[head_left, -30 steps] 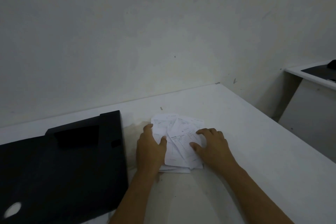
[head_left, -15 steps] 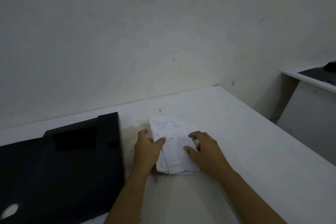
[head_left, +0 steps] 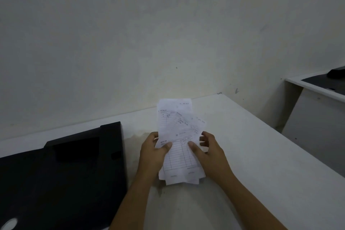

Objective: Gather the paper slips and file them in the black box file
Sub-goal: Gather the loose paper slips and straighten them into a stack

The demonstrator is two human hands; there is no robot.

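Observation:
A loose stack of white printed paper slips (head_left: 177,136) is held upright above the white table (head_left: 261,155), its top fanned out. My left hand (head_left: 152,157) grips the stack's left edge with the thumb on the front. My right hand (head_left: 210,153) holds the right edge, thumb on the front and fingers spread behind. The black box file (head_left: 61,173) lies flat on the table to the left of my hands, with a round finger hole at its near left corner.
A plain wall runs along the back of the table. A second white desk (head_left: 317,87) with a dark object on it stands at the far right, across a gap. The table's right edge slants toward me.
The slips lay flat on the table under both hands; now they are drawn together and lifted upright off the surface between both hands.

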